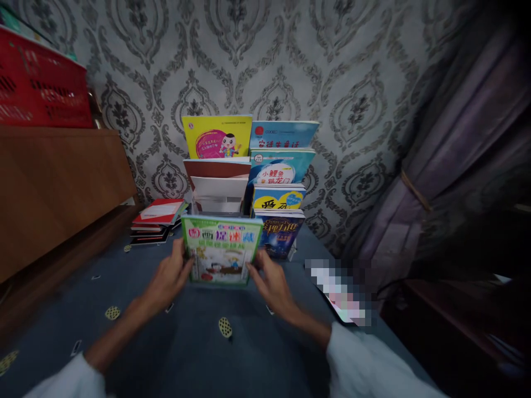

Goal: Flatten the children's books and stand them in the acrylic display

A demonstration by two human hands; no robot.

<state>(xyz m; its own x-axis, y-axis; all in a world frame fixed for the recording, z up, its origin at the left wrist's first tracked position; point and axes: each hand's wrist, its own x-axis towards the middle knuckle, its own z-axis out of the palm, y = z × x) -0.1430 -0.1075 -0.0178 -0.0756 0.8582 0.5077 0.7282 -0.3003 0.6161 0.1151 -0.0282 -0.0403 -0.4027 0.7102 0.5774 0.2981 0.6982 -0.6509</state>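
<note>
A green-bordered children's book stands upright between my two hands, its cover facing me. My left hand grips its left edge, and my right hand grips the right edge. Just behind it is a tiered book rack, whose lower part the book hides. In the rack's left column are a yellow picture book and a brown-red book. The right column holds two blue books, a yellow-and-blue book and, lowest, a dark blue book.
A small stack of red-covered books lies left of the rack. A phone-like device, its screen pixelated, rests at the right on the dark blue patterned cloth. A red basket sits on a wooden cabinet; a curtain hangs at right.
</note>
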